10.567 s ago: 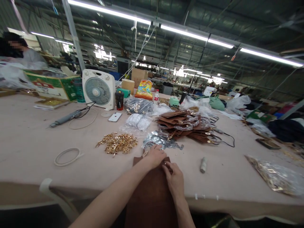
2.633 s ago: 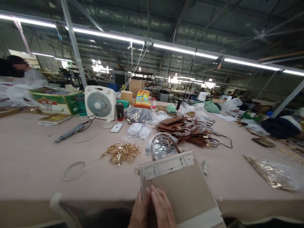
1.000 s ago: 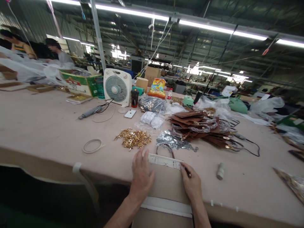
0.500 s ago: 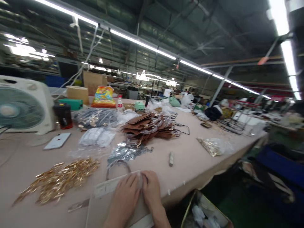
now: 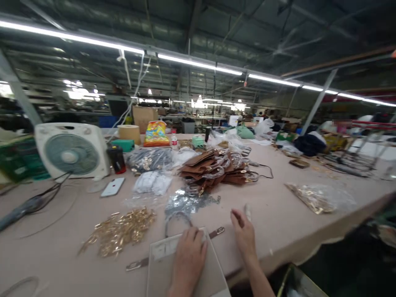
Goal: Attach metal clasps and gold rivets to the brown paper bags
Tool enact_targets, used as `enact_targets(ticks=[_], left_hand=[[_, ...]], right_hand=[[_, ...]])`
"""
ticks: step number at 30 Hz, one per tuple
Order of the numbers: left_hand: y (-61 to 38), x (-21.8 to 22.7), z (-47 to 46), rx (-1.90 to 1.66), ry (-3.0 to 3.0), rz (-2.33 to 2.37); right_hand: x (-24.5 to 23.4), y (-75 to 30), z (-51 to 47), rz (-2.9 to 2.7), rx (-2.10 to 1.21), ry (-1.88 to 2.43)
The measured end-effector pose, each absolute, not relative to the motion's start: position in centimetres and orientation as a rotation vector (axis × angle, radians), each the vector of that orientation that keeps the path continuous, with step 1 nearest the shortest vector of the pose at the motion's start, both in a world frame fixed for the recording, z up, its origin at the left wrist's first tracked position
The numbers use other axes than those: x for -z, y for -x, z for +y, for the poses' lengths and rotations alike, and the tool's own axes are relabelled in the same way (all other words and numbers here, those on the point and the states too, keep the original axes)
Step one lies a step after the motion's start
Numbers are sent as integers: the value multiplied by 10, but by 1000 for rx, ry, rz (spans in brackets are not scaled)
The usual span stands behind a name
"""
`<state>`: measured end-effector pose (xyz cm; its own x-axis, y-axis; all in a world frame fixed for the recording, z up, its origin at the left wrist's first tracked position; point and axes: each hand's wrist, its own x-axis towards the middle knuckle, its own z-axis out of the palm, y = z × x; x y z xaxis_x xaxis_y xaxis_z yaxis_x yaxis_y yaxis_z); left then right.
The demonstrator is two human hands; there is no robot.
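Observation:
A flat beige bag-like piece (image 5: 161,270) lies at the near edge of the table, with a thin dark loop handle (image 5: 177,215) at its far end. Brown straps with metal buckles stick out on both sides, the right strap (image 5: 218,232) and the left strap (image 5: 136,264). My left hand (image 5: 189,258) rests flat on the piece, fingers stretched. Off to the right, my right hand (image 5: 245,235) is above the table with its fingers extended, beside a small pale cylinder (image 5: 248,211) that it partly covers. Whether it touches the cylinder I cannot tell.
Gold metal hardware (image 5: 123,231) is heaped left of the piece. Behind are clear plastic (image 5: 185,202), stacked brown pieces (image 5: 213,169) and a phone (image 5: 113,187). A box fan (image 5: 72,150) stands at left. A bag of parts (image 5: 318,198) lies right, near the table edge.
My right hand has left the beige piece and moved right, beside the pale cylinder. The left hand stays on the piece. The right buckled strap now shows. The view has turned left.

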<state>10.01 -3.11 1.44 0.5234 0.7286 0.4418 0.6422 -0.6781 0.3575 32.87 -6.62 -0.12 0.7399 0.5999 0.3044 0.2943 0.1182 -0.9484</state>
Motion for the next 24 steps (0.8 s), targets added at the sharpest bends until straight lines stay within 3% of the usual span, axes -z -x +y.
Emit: enact_targets(ticks=[5, 14, 24], left_hand=[[-101, -20, -37, -855, -2546, 1256], [-100, -8, -33, -894, -2520, 1220], [-101, -36, -16, -576, -2449, 1214]], right_hand=[[13, -342, -16, -1017, -364, 1493], [28, -348, 62, -1317, -234, 1552], [39, -371, 61, -1112, 13, 1825]])
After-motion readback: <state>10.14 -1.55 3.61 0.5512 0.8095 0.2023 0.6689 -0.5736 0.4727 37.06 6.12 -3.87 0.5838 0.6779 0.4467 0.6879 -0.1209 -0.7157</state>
